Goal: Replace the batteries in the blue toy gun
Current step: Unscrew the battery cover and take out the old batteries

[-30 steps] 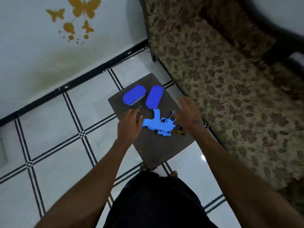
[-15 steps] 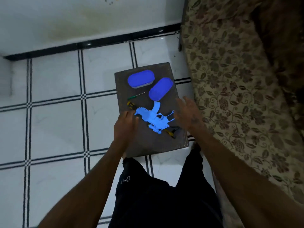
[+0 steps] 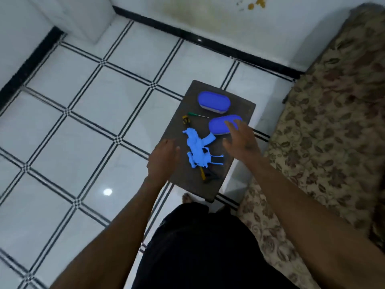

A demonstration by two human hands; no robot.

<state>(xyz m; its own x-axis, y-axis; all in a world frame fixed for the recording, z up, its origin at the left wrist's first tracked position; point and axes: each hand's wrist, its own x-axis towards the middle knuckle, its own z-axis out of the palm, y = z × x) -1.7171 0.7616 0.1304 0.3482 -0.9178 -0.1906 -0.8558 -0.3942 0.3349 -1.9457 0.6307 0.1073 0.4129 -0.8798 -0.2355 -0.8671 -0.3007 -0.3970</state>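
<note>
Two open hands flanking blue toy gun [image 3: 198,148].

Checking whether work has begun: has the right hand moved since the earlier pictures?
Yes: the right hand went from beside the toy gun toward the nearer blue case.

A single head-worn view looks steeply down from above onto a small dark surface [image 3: 239,105] standing on the tiled floor [image 3: 87,113]. It faces the wall behind that surface, with both forearms reaching in from the lower edge.
</note>
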